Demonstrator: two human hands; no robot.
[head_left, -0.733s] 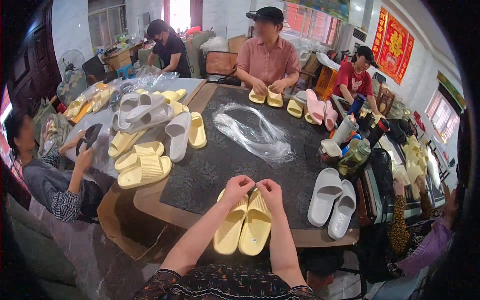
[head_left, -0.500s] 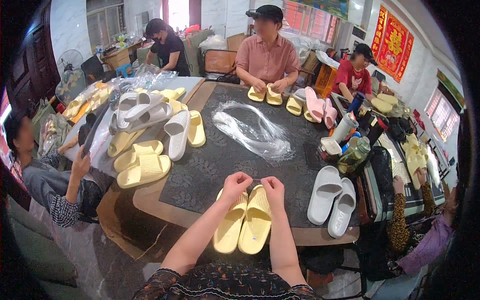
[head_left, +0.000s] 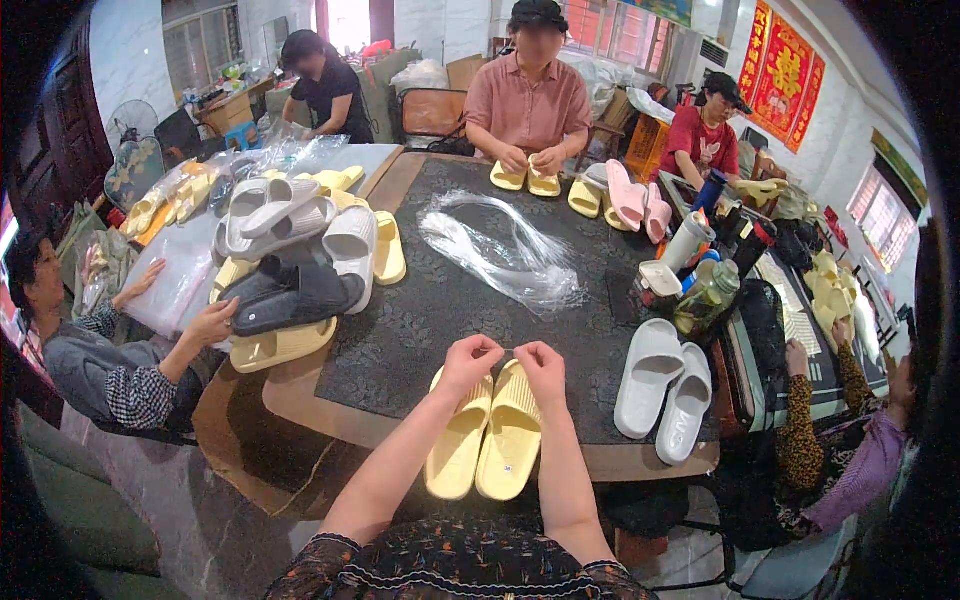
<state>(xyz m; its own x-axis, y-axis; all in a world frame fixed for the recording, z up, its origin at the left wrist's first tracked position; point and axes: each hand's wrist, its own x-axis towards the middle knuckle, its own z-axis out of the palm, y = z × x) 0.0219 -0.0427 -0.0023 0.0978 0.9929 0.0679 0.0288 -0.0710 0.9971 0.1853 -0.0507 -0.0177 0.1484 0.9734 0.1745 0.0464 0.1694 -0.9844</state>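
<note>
We've yellow pair [head_left: 509, 445] aligned, left hand [head_left: 472, 364] and right hand [head_left: 541, 370] fingertips pinched on apparent strand [head_left: 509, 349], no knot visible; grey pair [head_left: 645, 382] at our 2 o'clock untouched.

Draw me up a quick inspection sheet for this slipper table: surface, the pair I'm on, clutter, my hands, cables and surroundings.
Surface: table with a tan border and a dark floral mat.
Job's things: yellow slides, side by side, toes pointing away; bundle of clear strands lying loose beyond them.
Clutter: grey slides and bottles at right; mixed slipper pile at left, dark slides on it under a co-worker's hand.
Hands: left hand and right hand pinched closed near the toe ends, a thin strand apparently between them; contact with the slides unclear.
Cables: nothing seen.
Surroundings: co-workers around; electric fan far left; red poster far right.
</note>
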